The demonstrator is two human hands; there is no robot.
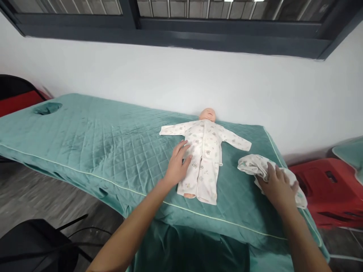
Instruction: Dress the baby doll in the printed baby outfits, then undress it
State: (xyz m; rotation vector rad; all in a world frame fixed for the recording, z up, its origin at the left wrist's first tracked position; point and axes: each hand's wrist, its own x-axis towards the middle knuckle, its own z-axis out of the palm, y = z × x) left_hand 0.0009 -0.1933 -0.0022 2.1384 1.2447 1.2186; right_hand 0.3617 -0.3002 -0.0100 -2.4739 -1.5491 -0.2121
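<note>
A baby doll (208,114) lies on its back on the green quilted bed cover (119,143), its head by the wall. It wears a white printed long-sleeved top (204,139) and matching trousers (207,181); both sleeves are spread outward. My left hand (177,164) is at the side of the doll's waist, fingers apart and holding nothing; whether it touches the clothing I cannot tell. At the bed's right end, my right hand (279,187) rests over a crumpled white printed cloth (252,164), its fingers bent onto the fabric.
A red plastic stool (334,192) stands off the bed's right end. The bed has a face hole (48,108) at its far left. A black chair (39,241) is at the lower left, with a red and black chair (19,100) behind. A white wall and barred window back the bed.
</note>
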